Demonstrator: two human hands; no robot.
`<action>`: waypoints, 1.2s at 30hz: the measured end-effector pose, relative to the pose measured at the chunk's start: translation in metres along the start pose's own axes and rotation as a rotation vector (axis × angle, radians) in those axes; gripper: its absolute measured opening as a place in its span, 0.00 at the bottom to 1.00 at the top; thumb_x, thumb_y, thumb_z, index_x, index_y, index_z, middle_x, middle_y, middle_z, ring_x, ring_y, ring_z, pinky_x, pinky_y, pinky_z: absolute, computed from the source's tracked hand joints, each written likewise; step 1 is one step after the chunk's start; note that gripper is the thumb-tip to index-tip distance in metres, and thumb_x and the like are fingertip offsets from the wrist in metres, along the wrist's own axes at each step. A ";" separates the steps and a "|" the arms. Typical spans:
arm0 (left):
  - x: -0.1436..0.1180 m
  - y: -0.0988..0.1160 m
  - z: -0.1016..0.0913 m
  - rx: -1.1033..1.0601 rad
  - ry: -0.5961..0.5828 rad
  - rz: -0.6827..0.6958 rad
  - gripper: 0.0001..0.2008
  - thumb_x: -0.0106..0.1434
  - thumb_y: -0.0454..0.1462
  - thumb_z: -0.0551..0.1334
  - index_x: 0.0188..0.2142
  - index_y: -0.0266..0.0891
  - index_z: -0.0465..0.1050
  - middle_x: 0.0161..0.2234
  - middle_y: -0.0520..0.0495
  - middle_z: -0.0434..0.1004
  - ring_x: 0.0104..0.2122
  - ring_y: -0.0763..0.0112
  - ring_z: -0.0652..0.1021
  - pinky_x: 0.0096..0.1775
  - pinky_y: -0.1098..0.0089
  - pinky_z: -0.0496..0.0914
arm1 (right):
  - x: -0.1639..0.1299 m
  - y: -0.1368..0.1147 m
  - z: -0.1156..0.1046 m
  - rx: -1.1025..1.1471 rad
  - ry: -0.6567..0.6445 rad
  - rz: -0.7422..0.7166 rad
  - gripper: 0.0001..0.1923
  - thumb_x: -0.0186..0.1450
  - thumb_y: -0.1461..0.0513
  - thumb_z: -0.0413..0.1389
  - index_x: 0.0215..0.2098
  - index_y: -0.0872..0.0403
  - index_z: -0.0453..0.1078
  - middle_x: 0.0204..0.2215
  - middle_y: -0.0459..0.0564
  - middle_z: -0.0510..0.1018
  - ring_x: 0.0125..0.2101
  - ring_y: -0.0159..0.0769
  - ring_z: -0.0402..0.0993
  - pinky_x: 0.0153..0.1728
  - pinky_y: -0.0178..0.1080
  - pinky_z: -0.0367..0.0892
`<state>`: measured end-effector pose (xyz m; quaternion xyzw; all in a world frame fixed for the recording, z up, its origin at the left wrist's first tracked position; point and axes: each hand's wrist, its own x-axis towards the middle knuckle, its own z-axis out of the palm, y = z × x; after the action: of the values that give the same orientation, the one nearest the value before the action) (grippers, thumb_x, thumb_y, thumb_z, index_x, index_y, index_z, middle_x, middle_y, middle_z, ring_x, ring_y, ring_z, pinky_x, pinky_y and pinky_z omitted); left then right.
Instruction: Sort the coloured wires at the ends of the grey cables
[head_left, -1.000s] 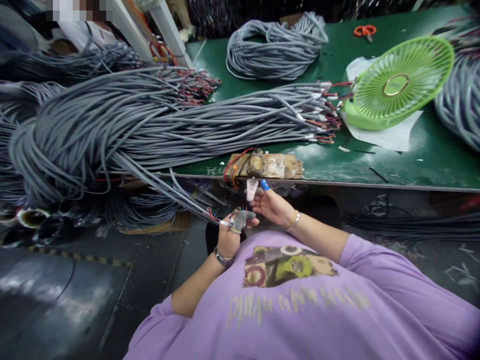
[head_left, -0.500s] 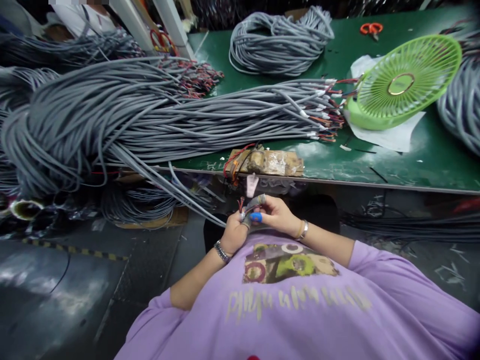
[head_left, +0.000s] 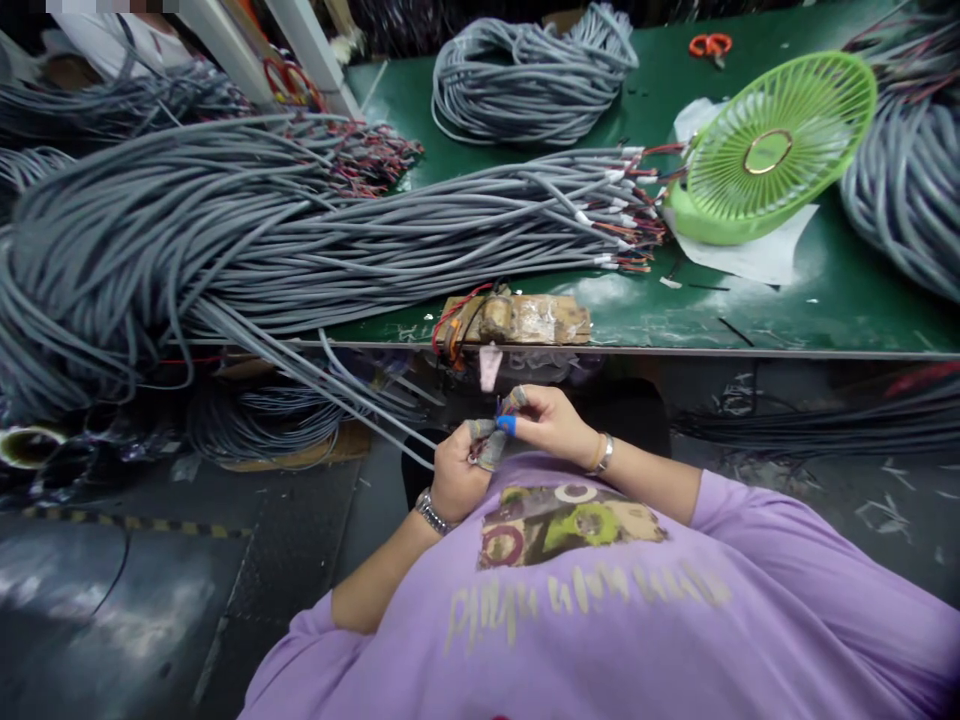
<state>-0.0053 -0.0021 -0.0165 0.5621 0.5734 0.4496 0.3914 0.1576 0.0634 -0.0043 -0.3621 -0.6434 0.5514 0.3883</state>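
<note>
A: In the head view, what is the left hand (head_left: pixel 459 470) doing?
B: It's closed around the end of a grey cable (head_left: pixel 300 370), which runs down to it from the big bundle (head_left: pixel 465 225) on the green table (head_left: pixel 750 310). Grey wraps cover some of its fingertips.

A: And the right hand (head_left: pixel 556 422)?
B: Thumb and forefinger are pinched together on thin wires (head_left: pixel 499 406), just beside the left fingers. The exact contact is too small to make out.

A: How are the hands posed?
B: Both are close in front of the purple shirt (head_left: pixel 592 610), below the table edge, fingertips meeting. The elbows are bent, so the forearms angle inward. The right thumb, in a blue cover (head_left: pixel 507 425), points across towards the left hand.

A: What's nearest?
B: A pale pink tab (head_left: pixel 490 369), hanging just above the hands, under the wooden block (head_left: pixel 551 318).
</note>
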 end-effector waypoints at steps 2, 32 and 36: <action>0.000 0.005 0.001 -0.001 -0.065 0.027 0.07 0.51 0.39 0.71 0.27 0.40 0.76 0.21 0.53 0.76 0.20 0.75 0.72 0.26 0.75 0.68 | 0.000 -0.006 -0.001 -0.032 -0.048 -0.018 0.11 0.57 0.56 0.62 0.24 0.55 0.72 0.22 0.46 0.71 0.23 0.30 0.62 0.26 0.34 0.60; 0.005 -0.004 0.004 -0.436 -0.076 -0.374 0.13 0.55 0.43 0.68 0.28 0.36 0.70 0.20 0.50 0.77 0.14 0.78 0.71 0.15 0.79 0.58 | 0.010 0.008 0.011 0.304 -0.144 0.246 0.18 0.54 0.51 0.65 0.29 0.57 0.68 0.23 0.45 0.73 0.22 0.29 0.68 0.27 0.34 0.65; 0.007 -0.005 0.000 -0.313 -0.270 -0.385 0.13 0.56 0.41 0.68 0.24 0.35 0.70 0.19 0.48 0.76 0.14 0.78 0.72 0.17 0.78 0.58 | 0.009 0.009 0.010 0.266 -0.190 0.297 0.16 0.55 0.53 0.64 0.28 0.57 0.68 0.21 0.45 0.73 0.20 0.29 0.68 0.24 0.33 0.63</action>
<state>-0.0077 0.0055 -0.0212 0.4302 0.5360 0.3711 0.6244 0.1454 0.0687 -0.0134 -0.3450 -0.5383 0.7142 0.2849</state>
